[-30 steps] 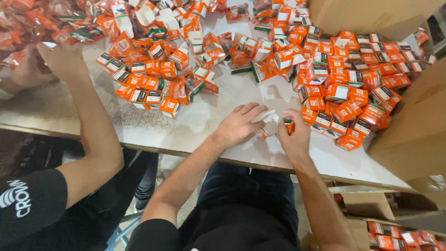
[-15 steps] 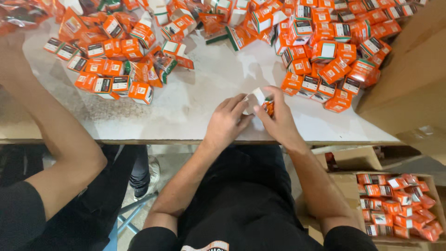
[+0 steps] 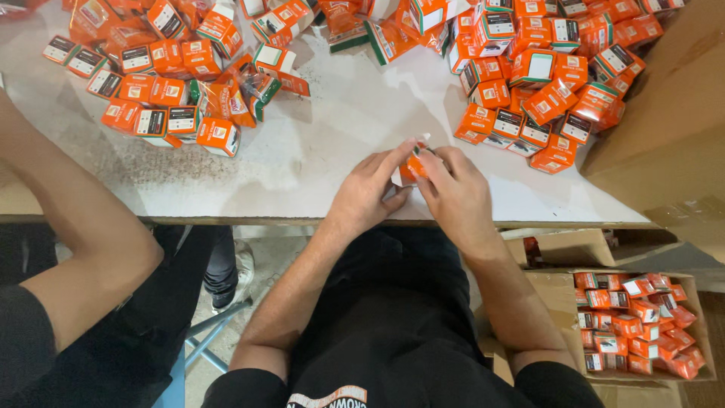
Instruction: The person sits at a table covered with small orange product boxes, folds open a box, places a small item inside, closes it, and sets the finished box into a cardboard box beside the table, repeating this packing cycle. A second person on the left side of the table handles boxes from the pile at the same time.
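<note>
Holding one small orange cardboard box (image 3: 413, 165) between them, the left hand (image 3: 370, 193) and right hand (image 3: 455, 193) both grasp it just above the white table's (image 3: 317, 151) near edge.

Orange box (image 3: 414, 165) at centre; orange, white and green boxes (image 3: 544, 83) across the top; white speckled desk (image 3: 332, 136); brown carton (image 3: 664, 136) at right.
</note>
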Motion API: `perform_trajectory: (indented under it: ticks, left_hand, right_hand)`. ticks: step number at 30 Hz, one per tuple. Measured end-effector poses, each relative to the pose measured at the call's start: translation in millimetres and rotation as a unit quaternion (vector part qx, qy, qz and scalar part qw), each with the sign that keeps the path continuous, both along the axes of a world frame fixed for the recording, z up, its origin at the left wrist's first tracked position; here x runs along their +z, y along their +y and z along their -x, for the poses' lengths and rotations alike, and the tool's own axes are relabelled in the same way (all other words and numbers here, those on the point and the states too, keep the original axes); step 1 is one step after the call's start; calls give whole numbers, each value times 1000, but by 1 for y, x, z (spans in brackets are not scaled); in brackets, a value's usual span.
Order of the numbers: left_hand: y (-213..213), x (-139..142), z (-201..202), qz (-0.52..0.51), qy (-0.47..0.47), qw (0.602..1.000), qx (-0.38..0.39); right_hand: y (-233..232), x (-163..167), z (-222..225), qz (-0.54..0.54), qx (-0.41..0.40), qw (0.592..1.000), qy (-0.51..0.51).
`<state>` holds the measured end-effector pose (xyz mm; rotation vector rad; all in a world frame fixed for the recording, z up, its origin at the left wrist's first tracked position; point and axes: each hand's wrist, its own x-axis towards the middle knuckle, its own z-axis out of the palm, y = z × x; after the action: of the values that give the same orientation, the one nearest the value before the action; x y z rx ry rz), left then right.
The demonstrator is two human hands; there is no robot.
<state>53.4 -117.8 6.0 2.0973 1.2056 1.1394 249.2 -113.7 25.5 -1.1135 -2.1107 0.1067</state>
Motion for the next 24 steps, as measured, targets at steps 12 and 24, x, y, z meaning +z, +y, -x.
perform_trajectory:
  ticks: [12, 24]
  left_hand:
    - [4, -8, -8, -107, 32, 993, 34]
    - [3, -2, -5, -103, 40, 994, -4]
  right_hand:
    - [4, 12, -34, 57, 134, 989, -33]
    - [28, -10, -21, 46, 84, 994, 44]
